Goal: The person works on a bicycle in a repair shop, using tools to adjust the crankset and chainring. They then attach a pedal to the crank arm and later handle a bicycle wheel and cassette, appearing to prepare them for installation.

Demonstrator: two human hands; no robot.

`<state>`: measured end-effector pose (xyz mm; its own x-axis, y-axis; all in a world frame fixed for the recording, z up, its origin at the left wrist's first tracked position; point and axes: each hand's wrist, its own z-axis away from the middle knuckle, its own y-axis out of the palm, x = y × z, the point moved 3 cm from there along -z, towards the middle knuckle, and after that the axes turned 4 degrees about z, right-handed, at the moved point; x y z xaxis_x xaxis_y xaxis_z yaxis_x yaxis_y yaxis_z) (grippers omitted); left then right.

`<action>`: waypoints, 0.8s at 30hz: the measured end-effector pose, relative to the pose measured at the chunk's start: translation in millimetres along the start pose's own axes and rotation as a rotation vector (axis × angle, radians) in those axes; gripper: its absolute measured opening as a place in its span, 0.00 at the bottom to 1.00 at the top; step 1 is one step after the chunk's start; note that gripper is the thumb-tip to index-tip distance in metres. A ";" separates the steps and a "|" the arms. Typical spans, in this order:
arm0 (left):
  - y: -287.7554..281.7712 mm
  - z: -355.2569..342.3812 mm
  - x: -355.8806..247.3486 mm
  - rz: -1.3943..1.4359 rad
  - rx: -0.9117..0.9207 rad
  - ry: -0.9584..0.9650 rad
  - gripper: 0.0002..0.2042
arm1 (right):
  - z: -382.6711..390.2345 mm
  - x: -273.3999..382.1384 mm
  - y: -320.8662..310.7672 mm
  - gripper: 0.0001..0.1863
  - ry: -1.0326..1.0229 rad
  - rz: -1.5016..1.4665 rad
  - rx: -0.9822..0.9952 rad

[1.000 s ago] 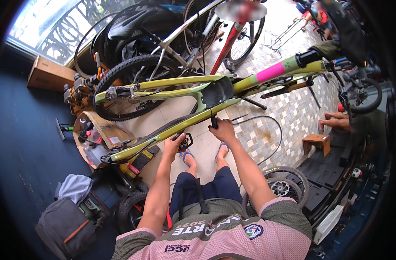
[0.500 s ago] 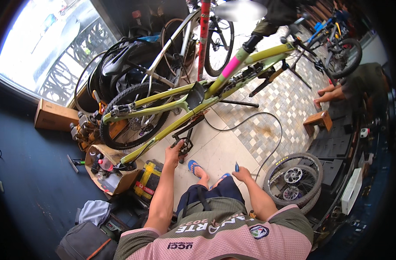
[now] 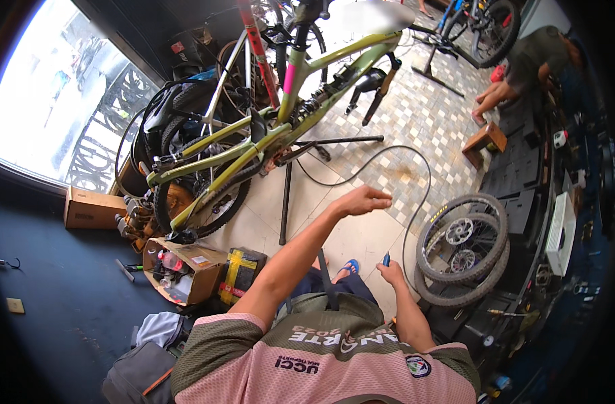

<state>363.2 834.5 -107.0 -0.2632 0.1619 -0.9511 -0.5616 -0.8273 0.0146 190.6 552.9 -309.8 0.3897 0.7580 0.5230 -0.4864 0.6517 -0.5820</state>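
Observation:
My left hand (image 3: 363, 200) is out over the tiled floor, fingers extended and holding nothing, below and right of an olive-green bike frame (image 3: 309, 121) with a pink band, raised on a stand. My right hand (image 3: 390, 273) is lower, by my right side, closed around a small tool with a blue handle (image 3: 386, 259). A loose black hose (image 3: 425, 168) curves across the floor just beyond both hands. Two bike wheels (image 3: 460, 231) lie stacked to the right of my right hand.
More bikes (image 3: 493, 34) stand behind. A person (image 3: 533, 57) bends at the right near a wooden stool (image 3: 476, 145). A cardboard box of items (image 3: 198, 279), a yellow-taped package (image 3: 241, 275) and a grey bag (image 3: 136, 369) are at my left. Black cases (image 3: 513, 182) line the right.
My left hand has let go of the pedal and moved right. The bike frame sits farther up in view, at a steeper angle. My right hand, holding the blue tool, has shifted slightly right.

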 end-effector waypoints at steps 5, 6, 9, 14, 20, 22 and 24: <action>81.7 33.6 93.6 -0.112 0.109 -0.208 0.28 | 47.2 -39.7 10.1 0.19 0.096 -0.105 0.036; 84.7 45.1 131.6 -0.253 0.086 -0.153 0.28 | 53.4 -48.6 11.6 0.19 0.110 -0.103 0.048; 81.4 95.2 190.6 -0.502 0.087 -0.325 0.31 | 81.7 -104.9 24.5 0.21 0.246 -0.149 0.040; 28.8 177.6 303.4 -0.550 -0.069 -0.734 0.33 | 138.6 -176.0 28.3 0.25 0.471 -0.148 -0.090; -15.8 214.3 278.5 -0.743 0.158 -0.646 0.23 | 204.7 -157.8 40.8 0.29 0.560 -0.296 -0.298; -21.4 181.6 286.8 -0.900 0.316 -0.608 0.26 | 237.1 -140.5 43.1 0.30 0.608 -0.352 -0.436; -26.9 147.1 271.6 -0.986 0.416 -0.690 0.31 | 263.7 -129.6 33.6 0.29 0.705 -0.377 -0.538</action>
<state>191.4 979.8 -320.3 0.1233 0.9581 -0.2585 -0.9206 0.0132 -0.3902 -82.4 469.3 -233.0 0.9126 0.2242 0.3419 0.1222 0.6485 -0.7514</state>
